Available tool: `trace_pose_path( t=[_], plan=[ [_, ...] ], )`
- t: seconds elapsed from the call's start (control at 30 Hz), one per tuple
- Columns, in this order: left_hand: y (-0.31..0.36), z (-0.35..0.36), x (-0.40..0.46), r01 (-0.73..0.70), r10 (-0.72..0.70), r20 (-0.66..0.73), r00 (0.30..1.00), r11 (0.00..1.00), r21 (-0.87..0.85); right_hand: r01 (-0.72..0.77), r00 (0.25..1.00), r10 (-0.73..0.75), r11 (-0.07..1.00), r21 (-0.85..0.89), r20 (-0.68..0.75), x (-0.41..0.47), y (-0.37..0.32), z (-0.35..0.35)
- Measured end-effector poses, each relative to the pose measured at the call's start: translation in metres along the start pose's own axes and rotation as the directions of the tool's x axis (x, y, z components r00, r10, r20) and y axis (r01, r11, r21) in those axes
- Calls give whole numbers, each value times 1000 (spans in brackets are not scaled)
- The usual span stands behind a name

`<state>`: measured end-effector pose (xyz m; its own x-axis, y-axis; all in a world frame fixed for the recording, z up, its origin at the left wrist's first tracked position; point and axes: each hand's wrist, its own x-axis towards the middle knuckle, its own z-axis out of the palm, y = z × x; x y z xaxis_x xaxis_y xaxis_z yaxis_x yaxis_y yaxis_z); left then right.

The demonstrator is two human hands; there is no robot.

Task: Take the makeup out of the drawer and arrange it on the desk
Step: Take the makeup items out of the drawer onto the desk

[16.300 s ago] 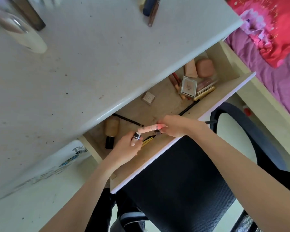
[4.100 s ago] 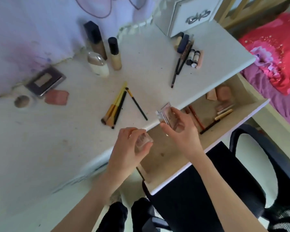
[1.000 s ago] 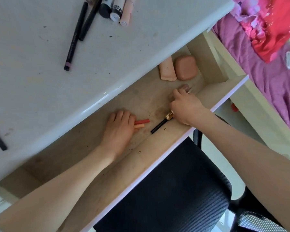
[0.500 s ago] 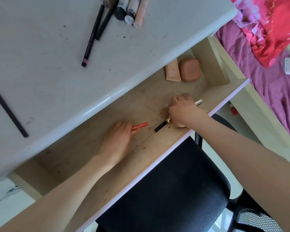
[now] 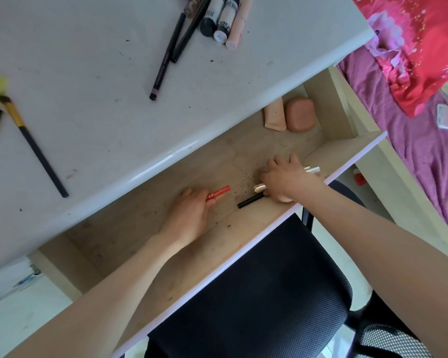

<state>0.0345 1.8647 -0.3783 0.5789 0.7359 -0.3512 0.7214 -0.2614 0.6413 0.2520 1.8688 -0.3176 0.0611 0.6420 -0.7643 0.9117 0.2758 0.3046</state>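
Observation:
Both hands are inside the open wooden drawer (image 5: 344, 148). My left hand (image 5: 189, 215) is closed around a red pencil (image 5: 219, 191), whose tip pokes out to the right. My right hand (image 5: 286, 180) covers and grips a bundle of slim sticks: a black pencil (image 5: 250, 200), a gold cap (image 5: 259, 187) and a silver end (image 5: 313, 169) stick out from under it. A peach tube (image 5: 274, 117) and a pink rounded case (image 5: 300, 114) lie in the drawer's far right corner.
On the white desk (image 5: 101, 99) lie two black pencils (image 5: 166, 58), several tubes (image 5: 223, 19) at the top, and brushes (image 5: 31, 146) at the left. A black mesh chair (image 5: 256, 293) stands under the drawer. A bed with pink bedding (image 5: 424, 73) is at the right.
My left hand has closed on the red pencil and drawn it slightly toward me. My right hand has gathered the sticks tighter near the drawer front.

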Motion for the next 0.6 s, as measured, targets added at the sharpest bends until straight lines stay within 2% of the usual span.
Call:
trace_pose_path(
  t=[0.07,0.23,0.43,0.5,0.6],
  plan=[
    [4,-5,0,46,-44,48,998,998,-43,10,1000,-10,999,37,-23,-5,-1,2],
    [16,-22,-10,182,-133,182,974,942,-283,61,992,-35,972,227,-118,-16,-6,-3],
    [35,-48,-28,311,-199,329,923,889,-336,76,970,30,904,421,-240,-35,-17,-16],
    [44,-59,-35,358,-203,387,899,851,-385,85,967,64,833,547,-247,-46,-18,-21],
    [58,-79,-43,396,-169,441,882,774,-494,100,981,79,575,812,-177,-67,-11,-33]
  ],
)
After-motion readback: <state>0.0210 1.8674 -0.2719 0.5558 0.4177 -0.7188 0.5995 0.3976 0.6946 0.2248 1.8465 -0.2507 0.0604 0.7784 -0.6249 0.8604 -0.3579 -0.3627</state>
